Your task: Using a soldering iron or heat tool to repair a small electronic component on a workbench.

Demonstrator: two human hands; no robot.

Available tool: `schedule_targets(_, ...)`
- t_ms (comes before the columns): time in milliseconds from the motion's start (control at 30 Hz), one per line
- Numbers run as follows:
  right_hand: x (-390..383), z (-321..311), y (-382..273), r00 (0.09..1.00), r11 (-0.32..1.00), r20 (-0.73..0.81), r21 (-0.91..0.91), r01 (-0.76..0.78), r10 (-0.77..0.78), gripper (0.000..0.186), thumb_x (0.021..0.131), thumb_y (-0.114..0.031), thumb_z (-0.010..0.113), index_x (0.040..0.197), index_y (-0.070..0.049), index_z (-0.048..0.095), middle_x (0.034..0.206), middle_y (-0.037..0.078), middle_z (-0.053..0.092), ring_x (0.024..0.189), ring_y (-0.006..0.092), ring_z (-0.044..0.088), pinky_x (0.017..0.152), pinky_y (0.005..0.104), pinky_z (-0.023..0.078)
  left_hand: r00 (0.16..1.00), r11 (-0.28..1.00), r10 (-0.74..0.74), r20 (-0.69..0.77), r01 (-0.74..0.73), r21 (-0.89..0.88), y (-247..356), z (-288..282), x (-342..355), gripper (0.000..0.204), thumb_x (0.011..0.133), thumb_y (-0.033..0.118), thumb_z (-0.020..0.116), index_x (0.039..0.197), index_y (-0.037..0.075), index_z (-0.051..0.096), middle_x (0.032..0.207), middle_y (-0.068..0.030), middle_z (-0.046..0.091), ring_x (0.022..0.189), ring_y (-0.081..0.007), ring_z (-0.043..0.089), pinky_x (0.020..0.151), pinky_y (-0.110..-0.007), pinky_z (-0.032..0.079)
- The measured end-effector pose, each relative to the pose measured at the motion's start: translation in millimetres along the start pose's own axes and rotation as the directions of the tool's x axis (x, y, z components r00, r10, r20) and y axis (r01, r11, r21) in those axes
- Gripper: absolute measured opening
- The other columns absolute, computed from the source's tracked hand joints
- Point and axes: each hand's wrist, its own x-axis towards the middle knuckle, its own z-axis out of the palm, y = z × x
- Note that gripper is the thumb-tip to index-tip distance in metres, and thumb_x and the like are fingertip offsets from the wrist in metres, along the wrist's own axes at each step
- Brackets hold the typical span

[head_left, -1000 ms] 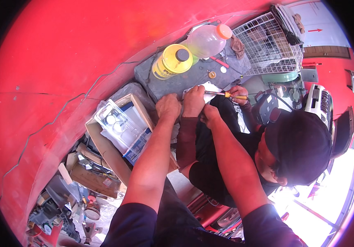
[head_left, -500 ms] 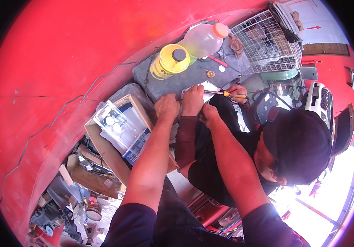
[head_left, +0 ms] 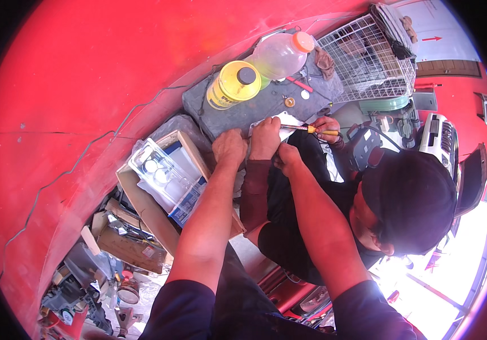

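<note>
Left hand [head_left: 230,147] curled, right hand [head_left: 290,156] near yellow-handled tool [head_left: 312,130], grip unclear

Tabletop [head_left: 266,106] ahead: canister [head_left: 229,93] on its left part, bottle [head_left: 280,55] behind and right of that, ring-shaped part [head_left: 290,102] in front of bottle. Rag [head_left: 324,63] between bottle and wire crate [head_left: 362,59], crate at the right end. Left hand [head_left: 230,145] and right hand [head_left: 288,156] before the tabletop, co-worker's near hand [head_left: 266,136] between. Screwdriver [head_left: 320,131] right of these, handle in co-worker's far hand [head_left: 327,126]. Carton [head_left: 150,215] left of left forearm [head_left: 201,226], plastic pack [head_left: 158,164] in it.
</note>
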Motion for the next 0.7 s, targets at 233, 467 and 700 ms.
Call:
schedule_targets(233,2.9,-2.0,-0.4,1.000,1.000,-0.001,0.011,-0.007,0.007,0.016,0.088,-0.016,0.046,0.074,-0.011,0.053,0.064,0.000,0.044,0.053,0.0131,0.041,0.052,0.0315,0.037,1.000,1.000,0.002,0.008,-0.002,-0.003,2.8,-2.0,-0.2,0.023,0.077,0.026,0.064,0.093,0.010,0.068,0.096,-0.0158,0.067,0.095,-0.0314,0.063,0.080,-0.041,0.050)
schedule_targets(467,-0.2,-0.3,-0.1,1.000,1.000,-0.007,-0.004,-0.008,0.008,0.016,0.088,-0.016,0.046,0.074,-0.011,0.053,0.064,0.000,0.045,0.053,0.0134,0.042,0.053,0.0318,0.037,1.000,1.000,0.003,-0.006,-0.003,-0.010,-0.4,1.3,-0.1,0.023,0.077,0.027,0.064,0.093,0.011,0.068,0.094,-0.0160,0.067,0.093,-0.0324,0.063,0.079,-0.041,0.049)
schedule_targets(700,-0.2,-0.3,0.5,1.000,1.000,0.000,-0.018,-0.002,0.002,0.016,0.087,-0.016,0.048,0.073,-0.011,0.053,0.064,0.000,0.045,0.054,0.0134,0.043,0.054,0.0318,0.038,1.000,1.000,-0.001,-0.013,0.001,-0.004,-2.8,4.7,2.4,0.023,0.077,0.026,0.064,0.093,0.011,0.069,0.093,-0.0154,0.067,0.093,-0.0319,0.063,0.079,-0.041,0.049)
